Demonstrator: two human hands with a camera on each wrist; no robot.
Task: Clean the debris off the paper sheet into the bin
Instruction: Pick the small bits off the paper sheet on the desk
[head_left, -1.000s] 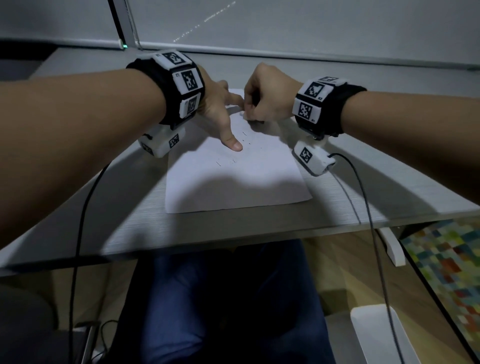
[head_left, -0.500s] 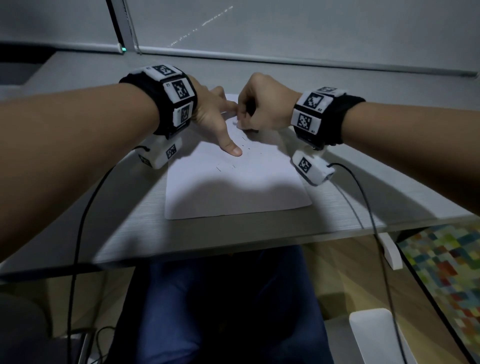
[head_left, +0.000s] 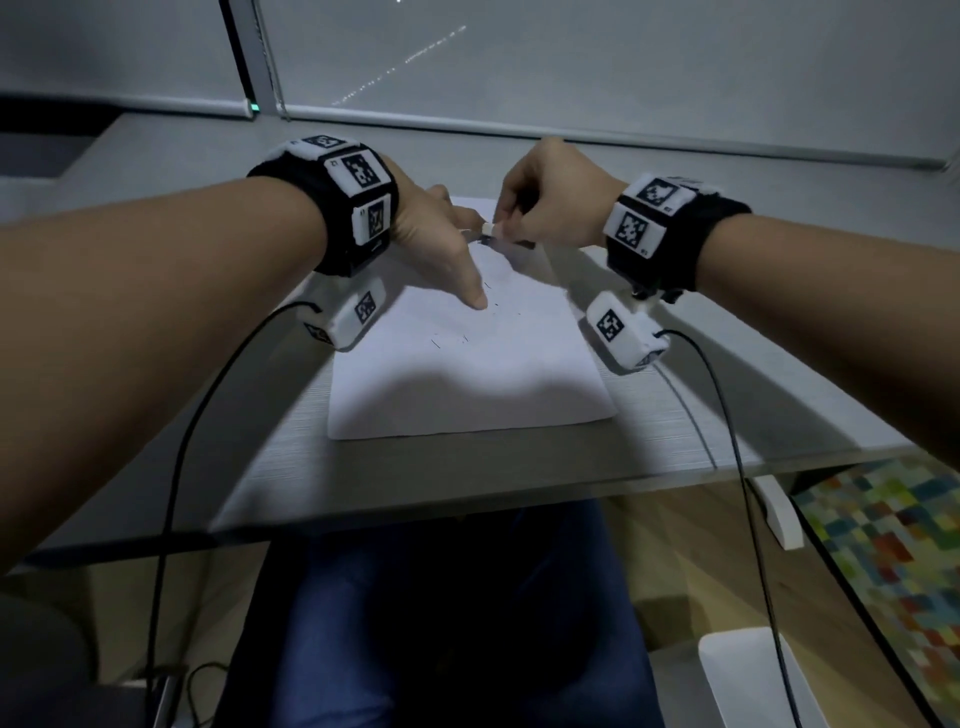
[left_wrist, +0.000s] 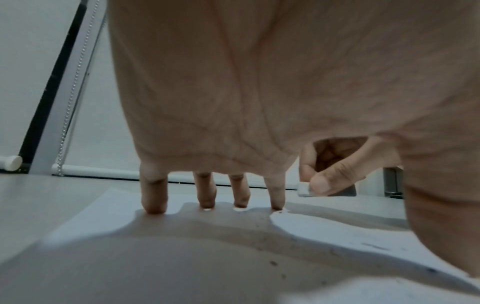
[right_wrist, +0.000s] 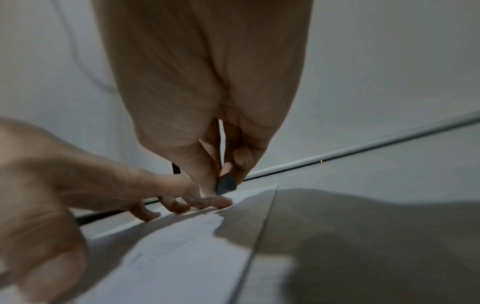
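Left hand (head_left: 431, 234) fingers (left_wrist: 153, 197) spread straight, tips pressing sheet (head_left: 467, 374) near far worktop (head_left: 675, 415) edge. Right hand (head_left: 550, 202) pinches eraser (head_left: 488, 229) just above sheet; debris (head_left: 449, 340) nearer, beside left thumb.

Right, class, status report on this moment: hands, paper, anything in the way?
Left hand open, fingertips pressing paper sheet. Right hand pinching eraser just above it. Dark specks on sheet. Bin not identifiable.

Grey desk (head_left: 519, 467), drawn roller blind (head_left: 571, 62)

Dim, cool light from above; arm shadows across paper sheet (head_left: 467, 374); wrist views blurred, edges distorted.
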